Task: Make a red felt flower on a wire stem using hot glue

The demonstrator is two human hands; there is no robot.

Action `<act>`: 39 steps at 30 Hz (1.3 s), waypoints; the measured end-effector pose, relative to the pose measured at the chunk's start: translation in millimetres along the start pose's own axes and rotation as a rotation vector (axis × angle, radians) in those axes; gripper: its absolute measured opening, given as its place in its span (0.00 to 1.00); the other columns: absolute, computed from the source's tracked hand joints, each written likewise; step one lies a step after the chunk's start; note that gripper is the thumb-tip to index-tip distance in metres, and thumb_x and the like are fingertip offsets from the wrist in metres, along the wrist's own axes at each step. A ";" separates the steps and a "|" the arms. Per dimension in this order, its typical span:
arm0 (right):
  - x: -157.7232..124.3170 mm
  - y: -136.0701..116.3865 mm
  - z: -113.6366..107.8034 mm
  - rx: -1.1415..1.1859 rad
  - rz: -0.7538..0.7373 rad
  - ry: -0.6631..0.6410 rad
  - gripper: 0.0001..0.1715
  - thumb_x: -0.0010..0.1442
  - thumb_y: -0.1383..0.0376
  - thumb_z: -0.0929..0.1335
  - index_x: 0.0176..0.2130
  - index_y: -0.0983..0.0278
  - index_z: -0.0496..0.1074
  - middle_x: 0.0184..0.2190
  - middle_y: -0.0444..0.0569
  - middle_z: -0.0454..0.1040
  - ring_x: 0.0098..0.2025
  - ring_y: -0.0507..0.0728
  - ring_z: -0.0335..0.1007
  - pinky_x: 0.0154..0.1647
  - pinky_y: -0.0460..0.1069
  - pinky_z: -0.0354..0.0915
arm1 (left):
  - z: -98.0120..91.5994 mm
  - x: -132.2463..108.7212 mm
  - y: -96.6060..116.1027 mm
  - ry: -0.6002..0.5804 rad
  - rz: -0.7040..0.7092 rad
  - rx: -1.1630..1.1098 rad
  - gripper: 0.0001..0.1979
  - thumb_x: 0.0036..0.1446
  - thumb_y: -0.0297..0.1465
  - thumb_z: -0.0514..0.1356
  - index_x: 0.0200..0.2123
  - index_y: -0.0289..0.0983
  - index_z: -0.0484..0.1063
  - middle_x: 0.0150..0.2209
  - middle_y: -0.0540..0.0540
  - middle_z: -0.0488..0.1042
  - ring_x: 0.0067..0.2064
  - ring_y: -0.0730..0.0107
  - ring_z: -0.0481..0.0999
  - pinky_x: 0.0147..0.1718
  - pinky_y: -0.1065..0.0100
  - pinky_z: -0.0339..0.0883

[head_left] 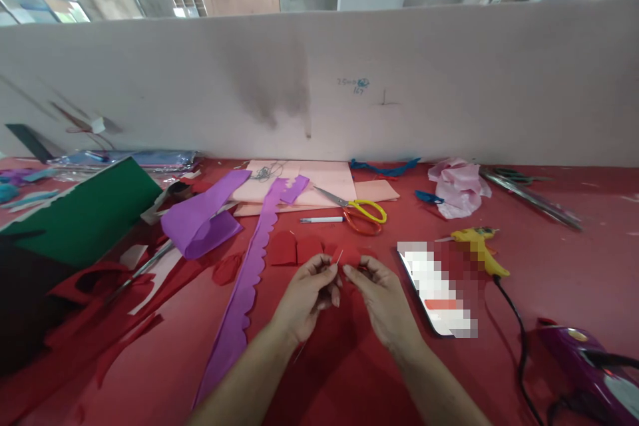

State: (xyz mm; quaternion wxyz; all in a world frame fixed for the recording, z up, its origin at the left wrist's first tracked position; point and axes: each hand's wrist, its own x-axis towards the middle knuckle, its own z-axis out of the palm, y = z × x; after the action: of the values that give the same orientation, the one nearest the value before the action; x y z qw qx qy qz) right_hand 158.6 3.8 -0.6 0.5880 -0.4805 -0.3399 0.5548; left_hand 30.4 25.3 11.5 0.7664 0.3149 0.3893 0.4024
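Note:
My left hand (312, 286) is closed, with a thin needle (340, 257) pinched between thumb and finger. The needle slants upward against a red felt piece (349, 255). My right hand (377, 289) pinches the same felt piece from the other side, thumb in front. Below my left wrist hangs a pale thread (299, 351). Just beyond my hands lie more red felt pieces (283, 249) with rounded tops. To the left runs a scalloped purple felt strip (252, 273).
Scissors (357, 208) and a white pen (322, 219) lie ahead, near pink felt sheets (319, 176). On the right are a phone (434, 289), a yellow glue gun (474, 243) with a black cord and a purple device (592, 366). A green board (94, 213) stands left.

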 end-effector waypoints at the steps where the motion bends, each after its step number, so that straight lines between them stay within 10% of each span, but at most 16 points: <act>1: -0.6 -0.4 0.7 -0.007 -0.004 0.001 0.08 0.51 0.62 0.71 0.33 0.63 0.74 0.29 0.46 0.75 0.33 0.55 0.70 0.40 0.51 0.65 | 0.4 0.2 -0.6 0.009 0.010 -0.002 0.12 0.46 0.33 0.64 0.31 0.36 0.65 0.24 0.52 0.70 0.16 0.84 0.64 0.13 0.78 0.42; 39: -2.9 0.1 3.7 0.186 0.094 0.010 0.05 0.53 0.63 0.71 0.32 0.62 0.75 0.29 0.45 0.75 0.30 0.53 0.68 0.33 0.49 0.65 | 11.1 -4.5 -13.1 0.207 0.081 -0.137 0.08 0.41 0.27 0.68 0.28 0.33 0.75 0.26 0.50 0.73 0.26 0.79 0.70 0.29 0.75 0.62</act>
State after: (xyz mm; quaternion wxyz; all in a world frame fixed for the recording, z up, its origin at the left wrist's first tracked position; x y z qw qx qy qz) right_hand 154.7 1.6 0.9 0.6052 -0.4421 -0.2609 0.6085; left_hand 43.0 13.2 8.2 0.7250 0.2342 0.4248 0.4889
